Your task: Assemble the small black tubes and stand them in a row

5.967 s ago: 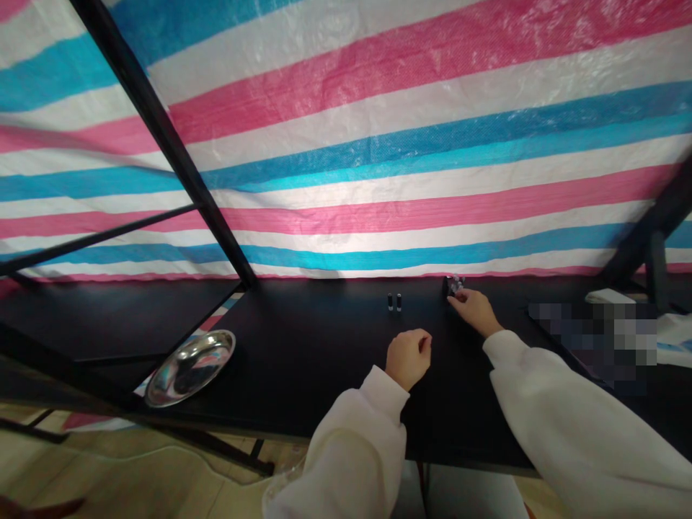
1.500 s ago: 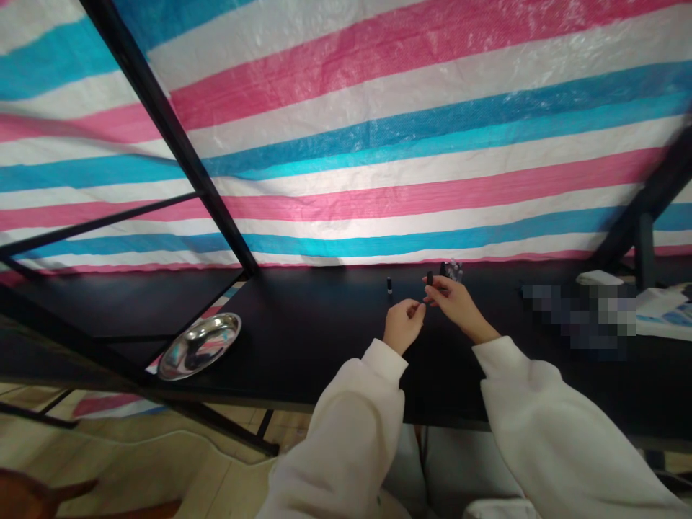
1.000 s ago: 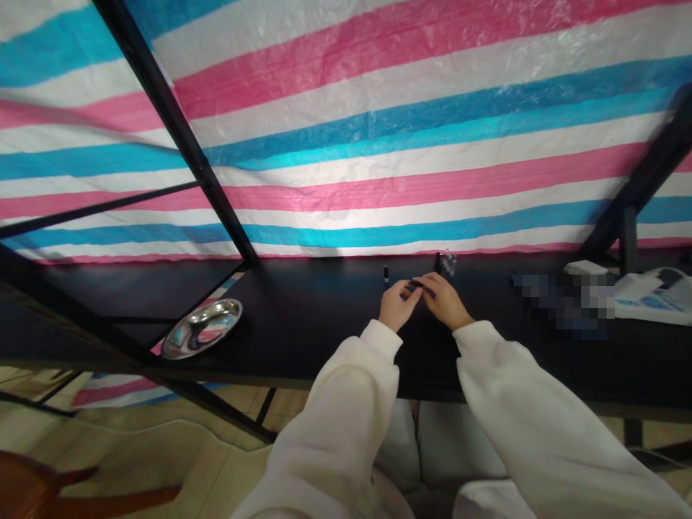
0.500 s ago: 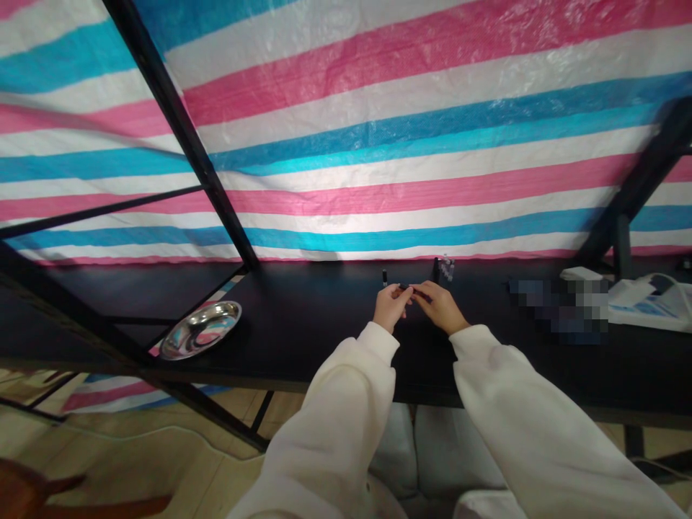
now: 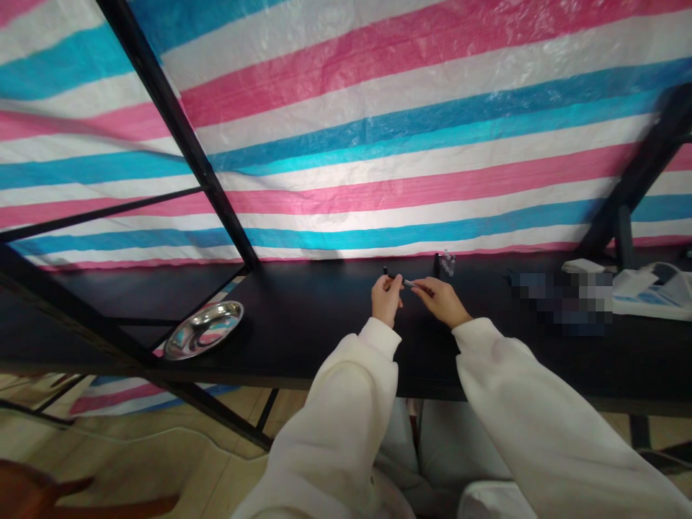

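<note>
A slim black-and-grey pen-shaped stick (image 5: 409, 283) spans the gap between my hands, above the black table. My left hand (image 5: 386, 300) is closed around its dark end. Its paler grey end is pinched in the fingers of my right hand (image 5: 442, 300). Just behind my left hand, a small dark upright piece (image 5: 385, 270) shows, its lower part hidden. Beyond my right hand stands a short black cylinder (image 5: 437, 264), with a cluster of small clear pieces (image 5: 447, 262) beside it.
A shiny oval metal dish (image 5: 184, 341) sits at the left on the black table (image 5: 303, 317). To the right are a blurred-out patch (image 5: 567, 299) and a white bag-like item (image 5: 657, 294). Black frame bars (image 5: 178, 130) and a striped sheet (image 5: 378, 173) rise behind.
My hands have moved slightly apart, and more of the pen-shaped stick, including its grey part, now shows between them. The view has shifted a little.
</note>
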`<state>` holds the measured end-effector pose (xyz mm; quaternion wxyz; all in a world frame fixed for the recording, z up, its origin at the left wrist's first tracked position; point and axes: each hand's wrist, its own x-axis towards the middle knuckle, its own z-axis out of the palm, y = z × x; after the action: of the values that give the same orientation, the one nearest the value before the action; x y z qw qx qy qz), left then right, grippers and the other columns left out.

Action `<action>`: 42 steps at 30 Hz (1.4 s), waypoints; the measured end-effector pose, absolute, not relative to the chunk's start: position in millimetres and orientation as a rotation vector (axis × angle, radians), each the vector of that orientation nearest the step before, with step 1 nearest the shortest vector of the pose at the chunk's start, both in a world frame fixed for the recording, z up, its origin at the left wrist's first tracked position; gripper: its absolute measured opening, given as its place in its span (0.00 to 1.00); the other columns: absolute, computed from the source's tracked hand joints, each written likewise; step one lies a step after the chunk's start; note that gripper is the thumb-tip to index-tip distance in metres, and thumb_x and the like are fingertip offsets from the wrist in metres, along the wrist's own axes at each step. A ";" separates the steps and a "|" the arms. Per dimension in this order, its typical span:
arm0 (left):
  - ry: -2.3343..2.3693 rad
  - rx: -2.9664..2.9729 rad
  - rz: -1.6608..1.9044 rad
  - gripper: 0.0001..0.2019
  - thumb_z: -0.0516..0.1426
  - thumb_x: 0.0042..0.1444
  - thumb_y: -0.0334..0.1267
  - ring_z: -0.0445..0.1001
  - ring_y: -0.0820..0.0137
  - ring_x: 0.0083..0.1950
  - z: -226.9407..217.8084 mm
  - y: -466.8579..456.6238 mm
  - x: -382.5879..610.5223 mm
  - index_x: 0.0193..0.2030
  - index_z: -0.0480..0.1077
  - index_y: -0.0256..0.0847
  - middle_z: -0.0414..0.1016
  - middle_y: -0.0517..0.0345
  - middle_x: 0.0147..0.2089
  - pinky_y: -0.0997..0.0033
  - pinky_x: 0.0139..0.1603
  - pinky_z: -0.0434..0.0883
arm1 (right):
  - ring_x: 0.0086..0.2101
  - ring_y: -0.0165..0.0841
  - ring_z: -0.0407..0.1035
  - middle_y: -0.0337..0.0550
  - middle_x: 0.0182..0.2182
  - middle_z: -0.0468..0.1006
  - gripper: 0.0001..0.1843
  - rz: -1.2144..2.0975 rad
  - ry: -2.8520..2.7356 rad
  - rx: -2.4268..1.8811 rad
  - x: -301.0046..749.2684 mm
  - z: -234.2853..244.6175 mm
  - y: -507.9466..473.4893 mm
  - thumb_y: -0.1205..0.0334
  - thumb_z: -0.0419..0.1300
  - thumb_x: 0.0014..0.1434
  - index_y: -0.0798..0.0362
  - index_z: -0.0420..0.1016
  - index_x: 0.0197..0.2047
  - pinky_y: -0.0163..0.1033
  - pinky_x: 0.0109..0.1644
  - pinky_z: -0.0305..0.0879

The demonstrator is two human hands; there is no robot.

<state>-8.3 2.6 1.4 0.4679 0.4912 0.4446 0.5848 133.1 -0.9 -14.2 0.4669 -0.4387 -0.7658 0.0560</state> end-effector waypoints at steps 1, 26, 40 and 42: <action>1.111 1.182 1.463 0.11 0.54 0.51 0.43 0.57 0.86 0.11 0.7 4.3 -9.2 0.29 0.60 0.36 0.69 0.62 0.28 0.82 0.12 0.54 | 0.28 0.31 0.66 0.45 0.30 0.72 0.14 0.116 -1.848 -1.093 133.6 -13.4 -1.0 0.55 0.53 0.57 0.54 0.76 0.37 0.37 0.33 0.64; 1.029 1.589 1.073 0.07 0.56 0.50 0.36 0.60 0.84 0.11 -8.6 3.7 -6.1 0.34 0.67 0.32 0.71 0.60 0.25 0.81 0.12 0.59 | 0.19 0.26 0.60 0.40 0.20 0.72 0.23 0.759 -1.355 -1.092 132.3 -3.1 -3.5 0.46 0.62 0.42 0.57 0.76 0.33 0.34 0.23 0.59; 1.055 1.578 1.116 0.10 0.56 0.51 0.36 0.59 0.85 0.12 -7.3 3.0 -6.3 0.38 0.70 0.31 0.74 0.56 0.28 0.82 0.12 0.59 | 0.18 0.25 0.60 0.40 0.19 0.71 0.25 0.808 -1.383 -1.147 132.6 -2.6 -4.0 0.44 0.62 0.40 0.59 0.75 0.31 0.33 0.21 0.58; 1.051 1.602 1.100 0.11 0.56 0.51 0.36 0.59 0.85 0.12 -8.1 3.4 -6.7 0.38 0.71 0.31 0.74 0.56 0.28 0.82 0.12 0.59 | 0.18 0.26 0.60 0.40 0.19 0.71 0.25 0.814 -1.387 -1.150 132.6 -3.3 -3.6 0.44 0.62 0.39 0.59 0.75 0.30 0.33 0.21 0.58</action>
<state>-6.7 3.4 -8.1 0.4496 0.6476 0.4249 0.4448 132.6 -3.6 -3.3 0.5499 -0.4857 -0.5860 0.3440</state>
